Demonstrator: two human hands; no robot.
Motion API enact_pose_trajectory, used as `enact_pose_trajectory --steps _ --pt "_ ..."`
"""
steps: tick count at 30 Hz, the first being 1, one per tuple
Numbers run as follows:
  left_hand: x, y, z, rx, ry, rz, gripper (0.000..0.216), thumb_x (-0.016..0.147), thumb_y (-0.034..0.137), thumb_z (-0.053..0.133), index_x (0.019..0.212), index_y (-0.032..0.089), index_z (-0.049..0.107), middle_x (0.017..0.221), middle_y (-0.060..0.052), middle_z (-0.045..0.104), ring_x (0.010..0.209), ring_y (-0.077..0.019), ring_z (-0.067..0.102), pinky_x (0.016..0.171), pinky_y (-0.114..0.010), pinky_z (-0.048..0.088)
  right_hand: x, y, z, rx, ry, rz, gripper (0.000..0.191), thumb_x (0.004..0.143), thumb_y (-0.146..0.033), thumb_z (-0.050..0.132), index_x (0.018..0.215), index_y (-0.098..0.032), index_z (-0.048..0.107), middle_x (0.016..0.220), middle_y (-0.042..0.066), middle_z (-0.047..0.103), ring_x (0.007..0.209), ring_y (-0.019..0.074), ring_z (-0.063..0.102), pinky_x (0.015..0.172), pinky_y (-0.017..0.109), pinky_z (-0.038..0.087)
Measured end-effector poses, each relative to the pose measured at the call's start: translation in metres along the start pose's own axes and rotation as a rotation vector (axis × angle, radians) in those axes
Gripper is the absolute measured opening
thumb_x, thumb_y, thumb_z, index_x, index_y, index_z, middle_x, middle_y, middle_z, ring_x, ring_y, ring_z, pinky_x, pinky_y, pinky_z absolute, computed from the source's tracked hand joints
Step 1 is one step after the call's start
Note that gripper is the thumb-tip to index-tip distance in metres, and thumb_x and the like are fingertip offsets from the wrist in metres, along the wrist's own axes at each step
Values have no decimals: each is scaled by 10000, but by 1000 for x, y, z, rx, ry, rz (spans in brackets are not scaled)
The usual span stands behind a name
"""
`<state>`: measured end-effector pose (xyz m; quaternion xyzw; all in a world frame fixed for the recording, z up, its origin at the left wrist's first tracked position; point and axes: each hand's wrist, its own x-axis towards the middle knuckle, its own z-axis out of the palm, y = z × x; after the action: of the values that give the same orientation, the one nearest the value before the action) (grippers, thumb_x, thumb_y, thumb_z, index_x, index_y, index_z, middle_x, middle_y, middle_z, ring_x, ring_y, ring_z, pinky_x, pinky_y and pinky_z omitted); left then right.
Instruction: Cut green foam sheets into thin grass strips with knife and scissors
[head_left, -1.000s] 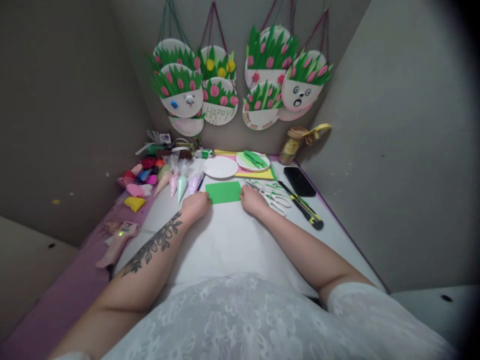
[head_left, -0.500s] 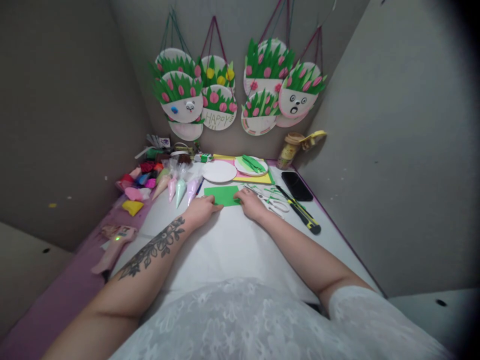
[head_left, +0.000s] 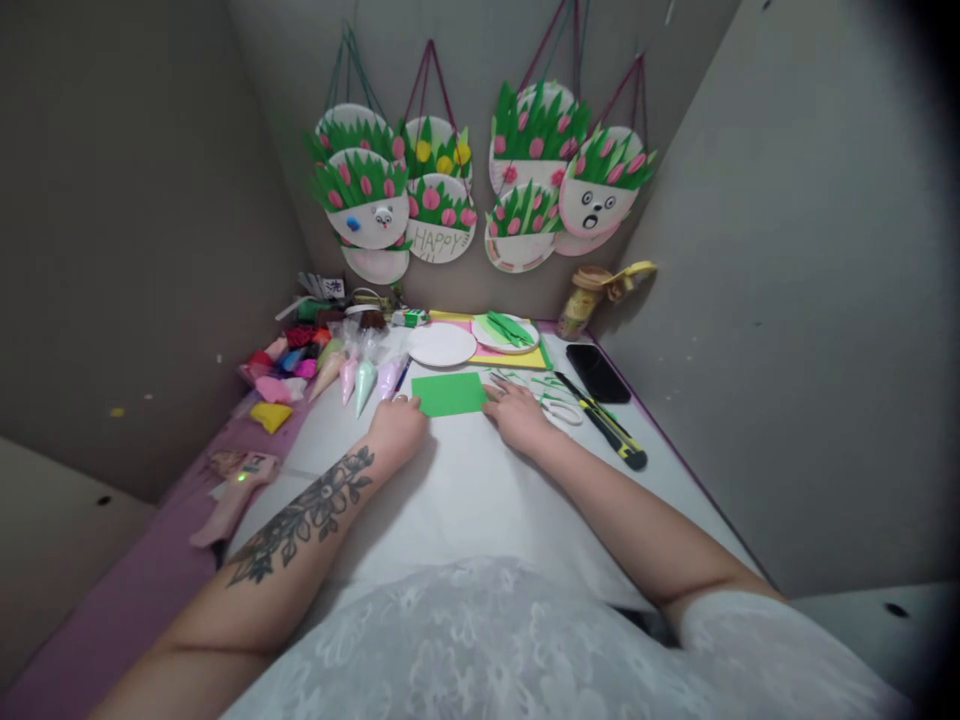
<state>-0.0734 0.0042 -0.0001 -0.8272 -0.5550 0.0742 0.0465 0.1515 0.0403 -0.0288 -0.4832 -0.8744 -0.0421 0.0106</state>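
A green paper rectangle (head_left: 450,395) lies flat on the white work surface in front of me. At its left edge is my left hand (head_left: 397,425), fingers curled, the fingertips on the paper's near left corner. My right hand (head_left: 517,415) rests at the right edge with fingers stretched forward and the thumb side touching the paper. White-handled scissors (head_left: 562,411) lie just beyond my right hand, partly hidden by it. Thin green paper scraps (head_left: 545,384) are scattered around them.
A black-and-yellow utility knife (head_left: 619,440) and a phone (head_left: 598,373) lie at right. Behind the paper are a white disc (head_left: 442,345) and a plate with green strips (head_left: 506,333). Piping bags (head_left: 365,385) and a pink glue gun (head_left: 234,500) are left. Decorated plates (head_left: 442,222) hang on the wall.
My hands have moved apart towards the paper's side edges, uncovering more of it. The right fingers have straightened. The camera view has shifted slightly.
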Motion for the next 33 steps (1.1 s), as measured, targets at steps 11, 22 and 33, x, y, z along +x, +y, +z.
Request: enact_pose_trajectory --steps 11,22,33 --pt "-4 -28 -1 -181 -6 -237 349 842 182 410 1025 200 707 1021 -124 666 951 -255 623 763 -302 465 -1 8 9 153 85 176 348 851 -104 451 1069 -216 698 1256 61 613 1126 224 500 936 345 353" --pt "1 5 7 -203 90 -10 379 906 210 351 1132 231 655 1000 -101 615 899 -210 595 769 -300 451 3 -15 5 264 134 34 364 894 -201 440 1187 -240 653 1351 54 550 1208 237 426 1006 390 339" --pt "2 15 3 -150 -12 1 386 904 181 319 1092 150 655 980 -160 607 888 -260 624 741 -355 471 -2 -40 -3 131 -21 -11 457 874 -238 422 1308 -256 562 1472 82 419 1346 336 307 1027 511 303"
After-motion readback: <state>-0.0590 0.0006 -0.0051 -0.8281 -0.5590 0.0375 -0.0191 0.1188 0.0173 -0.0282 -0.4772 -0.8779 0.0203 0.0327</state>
